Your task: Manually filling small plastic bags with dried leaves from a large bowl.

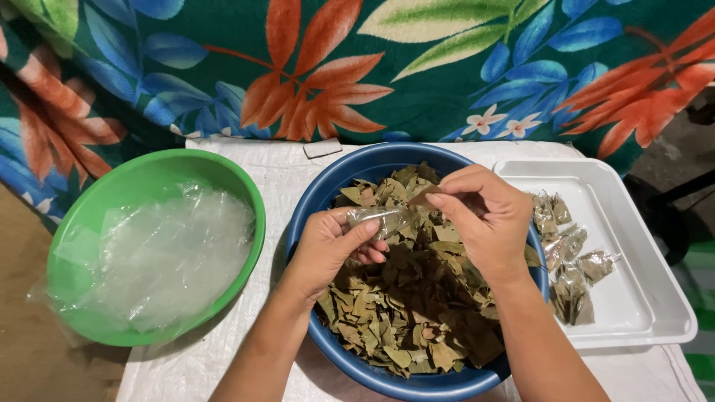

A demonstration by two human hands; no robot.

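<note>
Head view: left hand (331,242) pinches small clear bag (380,218); right hand (484,219) pinches dried leaf (426,196) over blue bowl (328,186).

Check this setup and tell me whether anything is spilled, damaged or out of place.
Nothing stands out. The dried leaves sit inside the blue basin, with none on the white cloth. Clear bags lie in the green bowl, some hanging over its rim, and filled packets in the white tray.

Small clear packet (381,218) above blue bowl (328,186); filled clear packets (570,260) right of bowl; empty clear bags (167,253) left.
</note>
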